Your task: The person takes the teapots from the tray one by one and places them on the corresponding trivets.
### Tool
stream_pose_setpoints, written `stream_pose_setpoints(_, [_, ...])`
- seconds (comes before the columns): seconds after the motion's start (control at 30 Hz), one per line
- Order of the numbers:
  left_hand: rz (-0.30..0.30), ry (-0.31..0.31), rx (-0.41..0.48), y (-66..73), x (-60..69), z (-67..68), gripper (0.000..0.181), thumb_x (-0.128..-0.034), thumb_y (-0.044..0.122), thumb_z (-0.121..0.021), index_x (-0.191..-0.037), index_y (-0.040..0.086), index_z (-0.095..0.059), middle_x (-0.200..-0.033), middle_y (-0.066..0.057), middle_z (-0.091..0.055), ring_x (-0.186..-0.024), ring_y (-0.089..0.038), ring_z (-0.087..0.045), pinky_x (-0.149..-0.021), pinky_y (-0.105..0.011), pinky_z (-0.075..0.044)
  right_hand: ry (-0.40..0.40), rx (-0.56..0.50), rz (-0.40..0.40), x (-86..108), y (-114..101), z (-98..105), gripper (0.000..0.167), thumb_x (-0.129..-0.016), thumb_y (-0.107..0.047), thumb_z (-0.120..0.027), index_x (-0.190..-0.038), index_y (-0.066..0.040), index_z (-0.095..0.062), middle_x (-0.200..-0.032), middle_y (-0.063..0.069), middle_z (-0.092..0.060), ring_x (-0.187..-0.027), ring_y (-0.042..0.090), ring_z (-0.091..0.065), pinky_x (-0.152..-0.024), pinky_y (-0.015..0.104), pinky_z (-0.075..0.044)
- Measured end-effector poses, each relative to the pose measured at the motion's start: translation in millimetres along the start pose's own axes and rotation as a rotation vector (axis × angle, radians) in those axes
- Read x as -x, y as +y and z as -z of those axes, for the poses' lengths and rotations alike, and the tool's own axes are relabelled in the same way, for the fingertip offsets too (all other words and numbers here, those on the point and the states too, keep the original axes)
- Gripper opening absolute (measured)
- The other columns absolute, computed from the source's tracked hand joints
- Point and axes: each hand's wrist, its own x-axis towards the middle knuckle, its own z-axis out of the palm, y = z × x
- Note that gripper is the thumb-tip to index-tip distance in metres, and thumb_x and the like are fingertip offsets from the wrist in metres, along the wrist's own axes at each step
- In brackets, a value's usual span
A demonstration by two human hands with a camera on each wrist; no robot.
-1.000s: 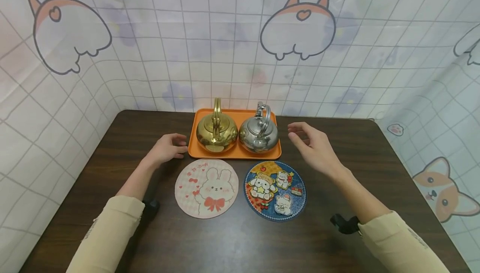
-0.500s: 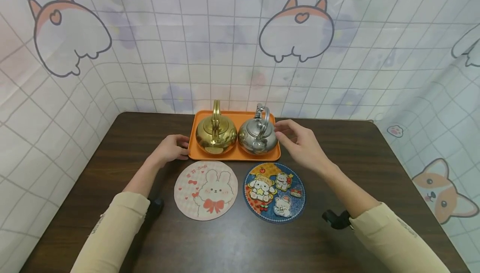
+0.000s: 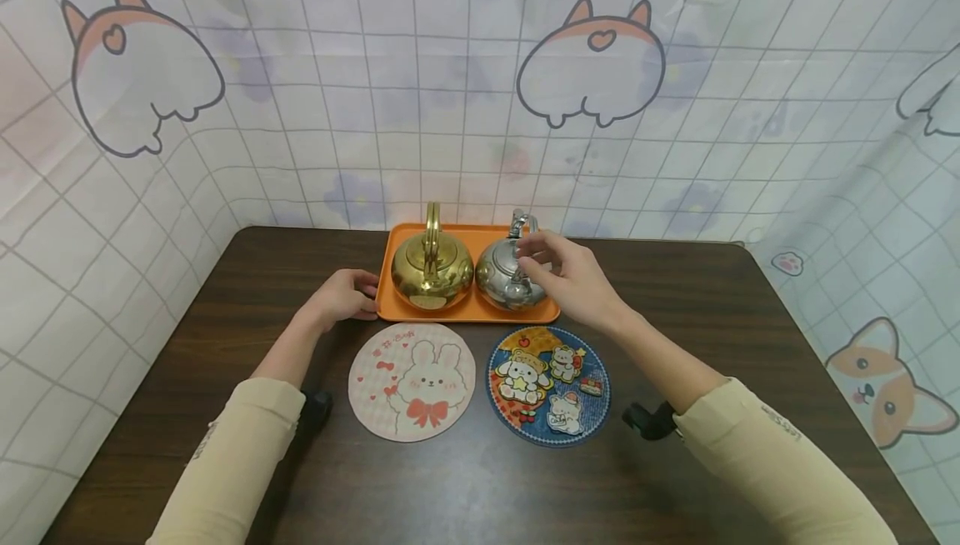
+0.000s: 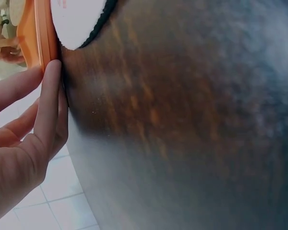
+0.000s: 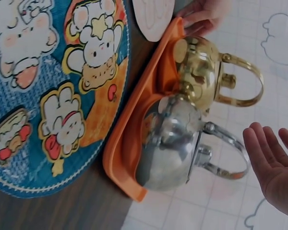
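A gold kettle (image 3: 431, 272) and a silver kettle (image 3: 498, 280) stand side by side on an orange tray (image 3: 469, 312). My left hand (image 3: 339, 299) touches the tray's left edge; in the left wrist view, thumb and fingertips of the left hand (image 4: 31, 129) rest against the rim. My right hand (image 3: 573, 278) is over the right side of the silver kettle. The right wrist view shows that hand (image 5: 276, 167) empty, its fingers extended beside the raised handle of the silver kettle (image 5: 170, 143), with a gap between.
Nearer than the tray lie a round pink rabbit mat (image 3: 412, 382) on the left and a round blue cartoon mat (image 3: 540, 422) on the right, both on the dark wooden table (image 3: 465, 495). Behind hangs a white checked cloth (image 3: 465, 95) with cartoon animals.
My right hand has moved left from beside the tray to the silver kettle's handle. My left hand has come slightly right onto the tray's edge. Kettles and mats stay in place.
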Motion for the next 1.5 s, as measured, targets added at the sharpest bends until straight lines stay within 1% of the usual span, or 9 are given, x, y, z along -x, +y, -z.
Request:
stream_pose_setpoints(0.23, [0.002, -0.008, 0.010, 0.9, -2.5, 4.1, 0.054, -0.0961, -0.013, -0.059, -0.146, -0.018, -0.039, -0.126, -0.033, -0.051, -0.103, -0.038, -0.067, -0.088, -0.037, -0.061, -0.025, -0.023, 0.018, -16.3, -4, -13, 0.029, -0.104, -0.022, -0.064, -0.129, -0.007, -0.064, -0.123, 0.005, -0.067, -0.110, 0.020, -0.063, -0.090, 0.043, -0.057])
stream_pose_setpoints(0.4, [0.010, -0.026, 0.014, 1.9, -2.6, 4.0, 0.055, -0.0965, -0.013, -0.057, -0.148, -0.017, -0.036, -0.128, -0.034, -0.050, -0.104, -0.039, -0.067, -0.088, -0.038, -0.061, -0.048, -0.070, 0.040, -23.3, -3, -24, 0.027, -0.104, -0.018, -0.064, -0.128, -0.008, -0.063, -0.124, 0.008, -0.066, -0.111, 0.020, -0.064, -0.092, 0.045, -0.056])
stream_pose_setpoints(0.57, [0.019, -0.029, 0.010, 2.4, -4.2, 2.7, 0.056, -0.0961, -0.013, -0.056, -0.148, -0.016, -0.036, -0.127, -0.033, -0.051, -0.103, -0.037, -0.067, -0.087, -0.038, -0.061, -0.048, -0.092, 0.054, -29.2, -1, -37, 0.024, -0.103, -0.014, -0.065, -0.127, -0.008, -0.063, -0.123, 0.010, -0.067, -0.110, 0.019, -0.064, -0.091, 0.041, -0.057])
stream_pose_setpoints(0.77, [0.028, -0.025, 0.003, 2.0, -5.0, 2.3, 0.056, -0.0959, -0.013, -0.057, -0.148, -0.016, -0.036, -0.127, -0.033, -0.052, -0.103, -0.037, -0.067, -0.087, -0.038, -0.061, -0.034, -0.135, 0.092, -34.3, 1, -55, 0.026, -0.101, -0.006, -0.066, -0.127, -0.003, -0.062, -0.121, 0.019, -0.066, -0.106, 0.024, -0.066, -0.089, 0.042, -0.057])
stream_pose_setpoints(0.97, [0.032, -0.022, 0.004, 2.0, -4.6, 2.5, 0.056, -0.0958, -0.013, -0.057, -0.148, -0.016, -0.037, -0.126, -0.033, -0.052, -0.101, -0.035, -0.068, -0.088, -0.038, -0.061, -0.042, -0.209, 0.031, -37.4, 2, -66, 0.031, -0.101, -0.008, -0.066, -0.131, -0.002, -0.058, -0.125, 0.021, -0.064, -0.109, 0.022, -0.064, -0.086, 0.038, -0.058])
stream_pose_setpoints(1.07, [0.037, -0.024, 0.005, 2.9, -4.7, 2.7, 0.056, -0.0960, -0.013, -0.057, -0.148, -0.016, -0.037, -0.126, -0.032, -0.052, -0.101, -0.035, -0.068, -0.087, -0.038, -0.061, -0.036, -0.199, 0.023, -39.4, 2, -70, 0.036, -0.101, -0.011, -0.068, -0.133, 0.001, -0.056, -0.125, 0.017, -0.064, -0.110, 0.020, -0.063, -0.089, 0.037, -0.057])
stream_pose_setpoints(1.2, [0.045, -0.025, 0.003, 3.9, -5.3, 2.7, 0.056, -0.0964, -0.013, -0.057, -0.148, -0.015, -0.036, -0.126, -0.032, -0.052, -0.101, -0.035, -0.067, -0.087, -0.038, -0.061, -0.018, -0.199, 0.021, -42.9, 2, -74, 0.041, -0.100, -0.013, -0.069, -0.134, 0.004, -0.055, -0.124, 0.017, -0.064, -0.110, 0.022, -0.063, -0.092, 0.043, -0.055])
stream_pose_setpoints(1.33, [0.050, -0.022, 0.001, 3.7, -5.8, 2.8, 0.056, -0.0966, -0.012, -0.058, -0.148, -0.015, -0.036, -0.126, -0.032, -0.053, -0.101, -0.035, -0.067, -0.087, -0.038, -0.061, -0.017, -0.247, 0.006, -46.7, 1, -79, 0.041, -0.100, -0.010, -0.069, -0.134, 0.006, -0.054, -0.127, 0.022, -0.062, -0.111, 0.026, -0.063, -0.094, 0.048, -0.054])
stream_pose_setpoints(1.5, [0.055, -0.019, 0.008, 3.3, -6.4, 2.7, 0.055, -0.0965, -0.012, -0.059, -0.147, -0.015, -0.037, -0.124, -0.031, -0.053, -0.100, -0.033, -0.068, -0.086, -0.037, -0.061, -0.013, -0.289, -0.004, -51.1, 0, -84, 0.043, -0.100, -0.008, -0.068, -0.136, 0.009, -0.052, -0.127, 0.023, -0.061, -0.113, 0.029, -0.062, -0.096, 0.046, -0.054])
